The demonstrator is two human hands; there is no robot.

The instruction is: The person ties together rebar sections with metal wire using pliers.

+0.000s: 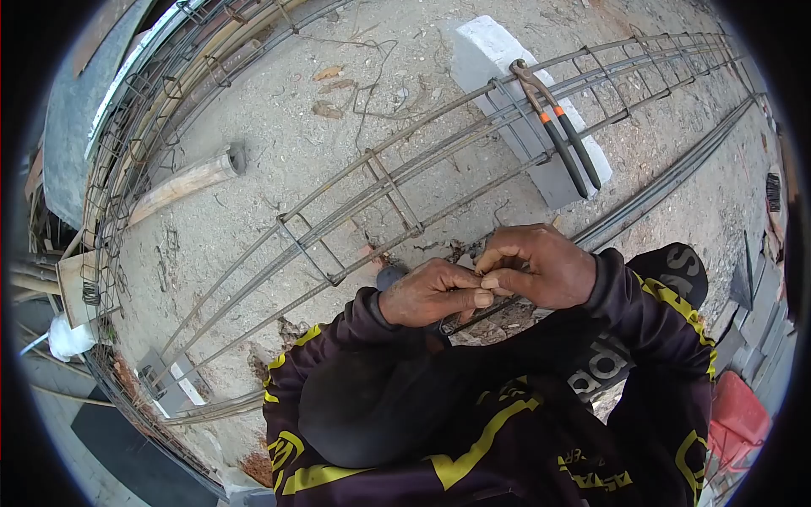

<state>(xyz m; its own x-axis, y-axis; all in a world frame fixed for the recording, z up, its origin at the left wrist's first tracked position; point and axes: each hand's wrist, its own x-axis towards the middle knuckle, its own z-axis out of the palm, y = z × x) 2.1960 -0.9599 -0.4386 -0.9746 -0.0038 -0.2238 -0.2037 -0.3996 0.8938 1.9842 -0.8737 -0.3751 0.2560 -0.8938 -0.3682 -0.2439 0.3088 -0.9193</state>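
My left hand [432, 293] and my right hand [542, 269] meet in front of my body, fingertips touching. Both are closed in a pinch, and whatever they hold between them is too small or too hidden to name. Beyond them a long rebar cage [411, 227], with square stirrups around its bars, runs from lower left to upper right. A pair of pincers [553, 127] with black and orange handles lies on the cage, above a white block [490, 46] that sits under the bars.
More rebar cages [118, 169] curve along the left. A pale tube-like piece [190, 182] lies on the sandy ground. Loose bars [667, 182] stretch to the right of my hands. A red plastic object [737, 414] and grey slabs [764, 313] stand at far right.
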